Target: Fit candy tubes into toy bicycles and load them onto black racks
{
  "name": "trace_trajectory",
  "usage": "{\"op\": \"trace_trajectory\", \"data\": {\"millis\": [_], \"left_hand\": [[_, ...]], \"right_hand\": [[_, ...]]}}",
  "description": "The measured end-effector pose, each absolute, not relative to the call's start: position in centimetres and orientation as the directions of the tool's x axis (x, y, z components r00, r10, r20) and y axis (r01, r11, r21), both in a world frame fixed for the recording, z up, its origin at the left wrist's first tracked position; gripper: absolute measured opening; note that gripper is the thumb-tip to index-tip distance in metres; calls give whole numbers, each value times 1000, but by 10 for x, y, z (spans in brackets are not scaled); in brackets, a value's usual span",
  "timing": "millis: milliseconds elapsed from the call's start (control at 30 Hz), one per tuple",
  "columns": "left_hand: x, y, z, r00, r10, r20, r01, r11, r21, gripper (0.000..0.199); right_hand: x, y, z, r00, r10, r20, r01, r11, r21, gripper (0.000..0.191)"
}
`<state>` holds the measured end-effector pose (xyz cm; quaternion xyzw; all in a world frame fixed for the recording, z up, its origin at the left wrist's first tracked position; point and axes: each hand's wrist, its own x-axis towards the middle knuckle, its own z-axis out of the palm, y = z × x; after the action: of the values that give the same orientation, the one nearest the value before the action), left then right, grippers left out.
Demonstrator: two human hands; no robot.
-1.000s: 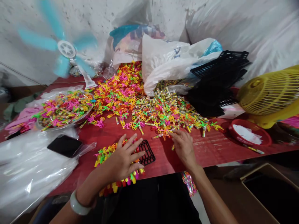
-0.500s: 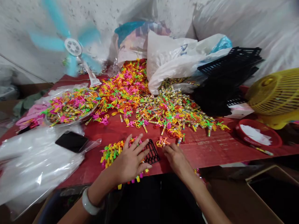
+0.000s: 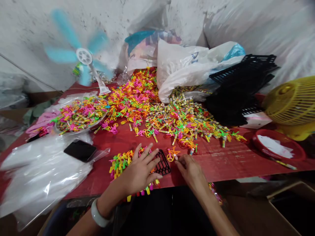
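Note:
My left hand point(image 3: 140, 170) lies with fingers spread over a black plastic grid rack point(image 3: 162, 163), whose left part is covered by rows of small yellow, green, pink and orange pieces point(image 3: 120, 164). At the right of the rack, my right hand point(image 3: 188, 168) has its thumb and index finger closed on the end of a small toy piece point(image 3: 175, 156). An orange propeller-like part point(image 3: 170, 156) touches that piece on its left. Behind both hands spreads a large heap of colourful plastic parts and small printed tubes point(image 3: 177, 118).
A black phone point(image 3: 80, 150) rests on clear plastic bags point(image 3: 49, 177) at left. Behind stand a spinning fan point(image 3: 84, 56), a filled bowl point(image 3: 81, 114) and white sacks point(image 3: 182, 62). Black racks point(image 3: 236, 88), a yellow fan point(image 3: 290, 101) and a red basket point(image 3: 299, 152) are at right.
The whole view has shifted slightly, so things appear lower and further right. The pieces by my right fingertips have turned a little. My left hand keeps its place on the rack.

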<state>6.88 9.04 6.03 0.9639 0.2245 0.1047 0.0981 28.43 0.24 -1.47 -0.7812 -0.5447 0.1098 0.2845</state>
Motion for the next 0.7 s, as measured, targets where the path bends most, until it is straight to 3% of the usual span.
{"op": "trace_trajectory", "data": {"millis": [167, 333, 433, 600, 700], "left_hand": [[77, 94, 74, 725, 649, 232, 501, -727, 469, 39], [91, 91, 95, 617, 787, 18, 411, -342, 845, 29], [93, 87, 102, 575, 816, -53, 404, -228, 886, 26], [86, 74, 116, 561, 818, -125, 540, -248, 805, 27], [78, 62, 121, 582, 775, -246, 423, -30, 906, 34]], "right_hand": [[269, 4, 10, 266, 885, 382, 773, 41, -633, 14], [250, 10, 41, 135, 824, 551, 786, 249, -566, 10], [246, 12, 48, 77, 791, 607, 754, 351, -554, 15], [251, 0, 36, 24, 833, 552, 684, 389, -617, 19], [260, -13, 24, 39, 874, 484, 661, 340, -668, 26]]}}
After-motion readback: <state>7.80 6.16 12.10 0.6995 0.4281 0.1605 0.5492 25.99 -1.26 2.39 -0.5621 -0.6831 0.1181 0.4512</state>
